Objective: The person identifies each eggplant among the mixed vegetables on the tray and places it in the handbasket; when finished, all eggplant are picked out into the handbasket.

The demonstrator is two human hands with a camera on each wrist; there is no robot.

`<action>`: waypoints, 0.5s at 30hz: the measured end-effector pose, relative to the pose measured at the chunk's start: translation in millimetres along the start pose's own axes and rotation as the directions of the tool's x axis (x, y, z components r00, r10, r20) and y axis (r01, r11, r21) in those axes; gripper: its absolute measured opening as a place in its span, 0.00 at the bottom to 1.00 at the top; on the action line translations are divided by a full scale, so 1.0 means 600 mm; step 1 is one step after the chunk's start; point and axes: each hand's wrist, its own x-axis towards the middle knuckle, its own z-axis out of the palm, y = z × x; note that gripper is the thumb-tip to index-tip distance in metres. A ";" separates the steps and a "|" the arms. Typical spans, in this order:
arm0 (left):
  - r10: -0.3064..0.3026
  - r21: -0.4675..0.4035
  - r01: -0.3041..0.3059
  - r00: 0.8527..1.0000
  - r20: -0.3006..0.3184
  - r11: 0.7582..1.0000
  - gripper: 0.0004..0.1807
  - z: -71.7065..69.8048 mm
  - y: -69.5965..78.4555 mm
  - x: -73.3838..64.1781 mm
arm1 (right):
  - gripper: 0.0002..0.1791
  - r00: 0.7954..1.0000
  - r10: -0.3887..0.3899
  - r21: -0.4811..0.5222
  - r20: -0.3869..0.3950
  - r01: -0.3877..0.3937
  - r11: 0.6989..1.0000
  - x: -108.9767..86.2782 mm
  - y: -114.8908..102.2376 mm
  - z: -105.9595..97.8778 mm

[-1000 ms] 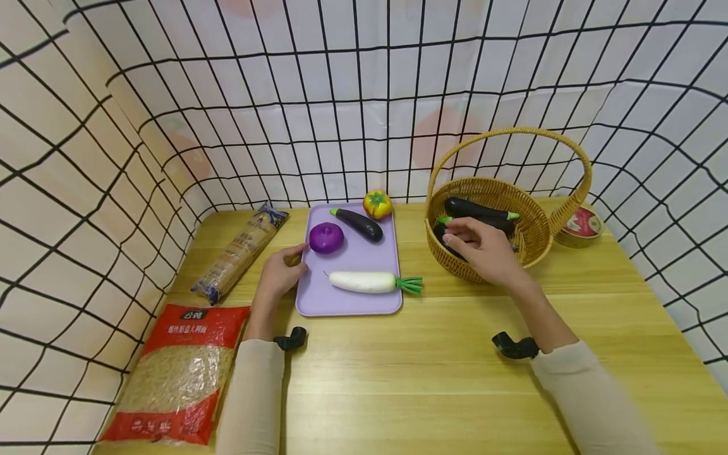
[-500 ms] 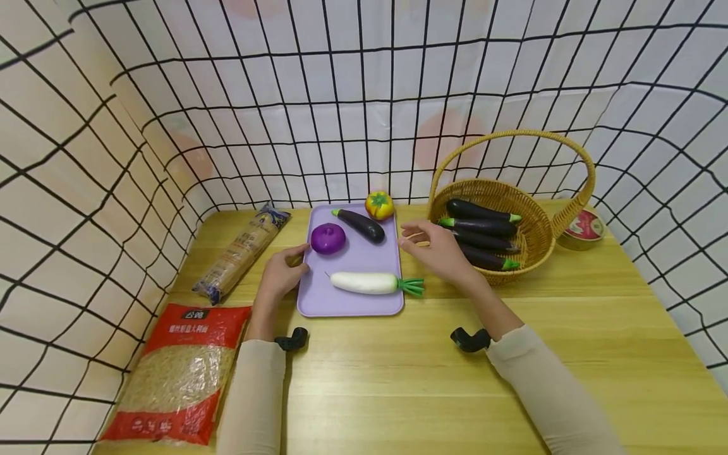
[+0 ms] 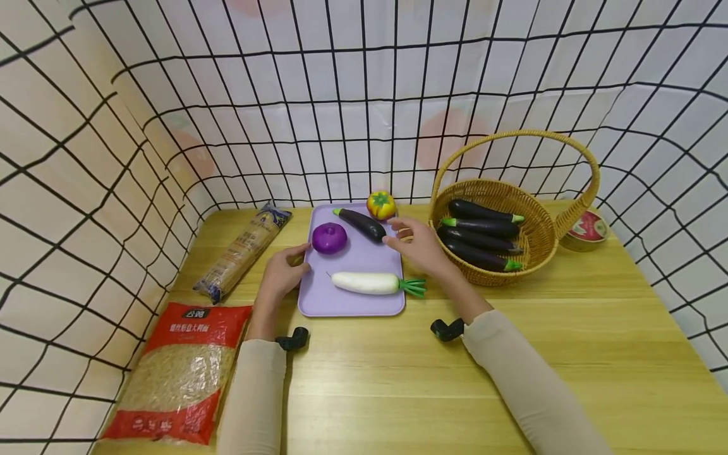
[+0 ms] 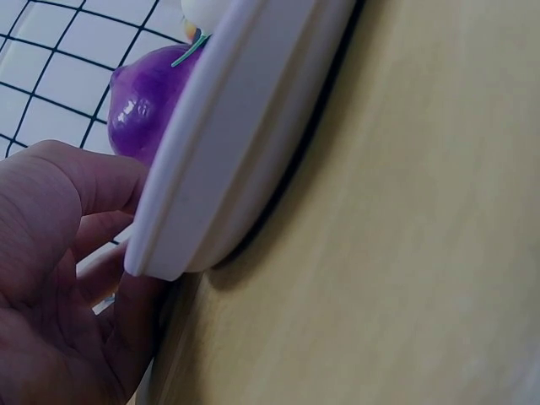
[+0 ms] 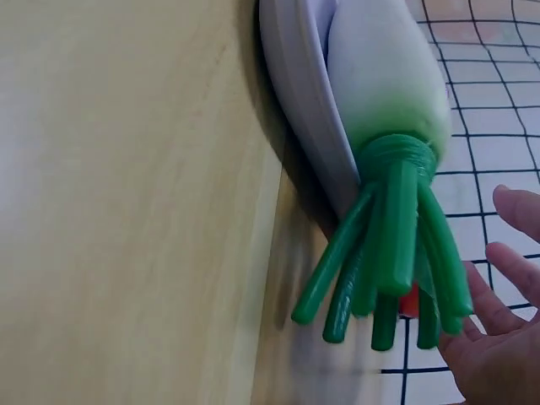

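Note:
In the head view my left hand (image 3: 282, 273) is at the left edge of the lilac tray (image 3: 352, 306). The left wrist view shows its thumb on the rim and its fingers bent against the side, pinching the tray's edge. My right hand (image 3: 422, 248) holds nothing, its fingers spread over the tray's right edge near the end of an eggplant (image 3: 361, 225). A purple onion (image 3: 329, 238) lies at the tray's left, and a white radish (image 3: 365, 283) lies across the front, green leaves past the edge. A yellow-red pepper (image 3: 381, 205) sits at the back right corner.
A wicker basket (image 3: 543, 243) with several eggplants (image 3: 483, 228) stands right of the tray, its tall handle arching up. Behind it is a round tin (image 3: 586, 231). Noodle pack (image 3: 241, 253) and red pasta bag (image 3: 179, 373) lie left. A grid-patterned sheet surrounds the table.
My right hand has come out of the basket and moved left to the tray's right edge, leaving the eggplants there uncovered. The left hand has stayed on the tray's edge.

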 end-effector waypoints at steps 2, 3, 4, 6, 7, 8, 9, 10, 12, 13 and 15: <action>0.001 -0.006 -0.001 1.000 0.008 1.000 0.31 0.005 0.002 0.002 | 0.31 1.000 0.013 -0.005 -0.009 -0.013 1.000 0.005 0.004 0.000; 0.003 -0.008 -0.003 1.000 0.017 1.000 0.31 0.007 0.003 0.002 | 0.31 1.000 0.022 -0.006 -0.015 -0.022 1.000 0.006 0.005 0.000; 0.004 -0.007 -0.004 1.000 0.023 1.000 0.31 0.009 0.004 0.002 | 0.31 0.999 0.031 -0.007 -0.021 -0.031 0.999 0.008 0.006 0.002; 0.000 -0.005 0.000 1.000 0.018 1.000 0.31 0.010 0.003 0.002 | 0.30 0.999 0.043 -0.003 -0.024 -0.044 0.999 0.013 0.006 0.006; -0.002 -0.002 0.002 1.000 0.013 1.000 0.31 0.010 0.003 0.002 | 0.30 0.999 0.045 -0.001 -0.021 -0.045 0.999 0.015 0.004 0.008; -0.003 0.001 0.003 1.000 0.010 1.000 0.31 0.009 0.002 0.002 | 0.30 0.999 0.045 -0.002 -0.021 -0.045 0.999 0.018 0.004 0.011; -0.004 0.004 0.004 1.000 0.007 1.000 0.31 0.009 0.002 0.002 | 0.30 0.999 0.044 0.001 -0.020 -0.044 0.999 0.020 0.004 0.013; -0.009 0.007 0.009 1.000 0.000 1.000 0.31 0.005 0.000 0.002 | 0.30 0.999 0.042 0.002 -0.017 -0.041 0.999 0.023 0.002 0.018; -0.012 0.009 0.012 1.000 0.008 1.000 0.30 -0.001 -0.003 0.001 | 0.30 0.999 0.043 -0.008 -0.018 -0.043 0.999 0.029 -0.002 0.027; -0.010 0.011 0.010 1.000 0.019 1.000 0.30 -0.003 -0.004 0.001 | 0.30 0.999 0.047 -0.014 -0.025 -0.047 0.999 0.031 -0.003 0.029; -0.007 0.011 0.006 0.999 0.035 1.000 0.31 -0.005 -0.004 0.002 | 0.30 0.998 0.057 -0.028 -0.037 -0.058 0.998 0.036 -0.002 0.034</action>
